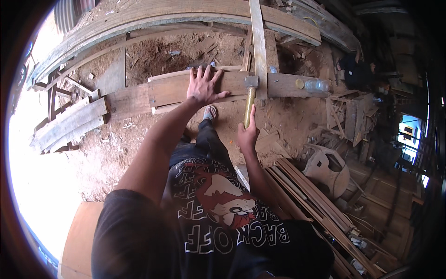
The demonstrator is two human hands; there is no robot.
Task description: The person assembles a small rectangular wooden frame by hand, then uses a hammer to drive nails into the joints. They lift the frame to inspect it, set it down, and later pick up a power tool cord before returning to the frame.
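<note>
My left hand (pixel 203 86) lies flat with spread fingers on a wooden panel with narrow side strips (pixel 169 90), pressing near its middle. That panel rests on a long bench plank (pixel 127 100) running left to right. In my right hand (pixel 248 135) is a hammer (pixel 250 100) with a yellowish handle, my fingers wrapped round its lower end. The metal head is over the panel's right end, beside a pale wooden strip (pixel 258 42) that crosses the plank. Whether the head touches the wood I cannot tell.
A clear plastic bottle (pixel 317 85) and a small round yellowish object (pixel 299 83) sit on the plank's right part. Thick beams (pixel 186 14) span the far side. Stacked boards (pixel 320 214) and a curved wooden piece with cutouts (pixel 327 169) lie at right. Someone in dark clothing (pixel 355 69) is at far right.
</note>
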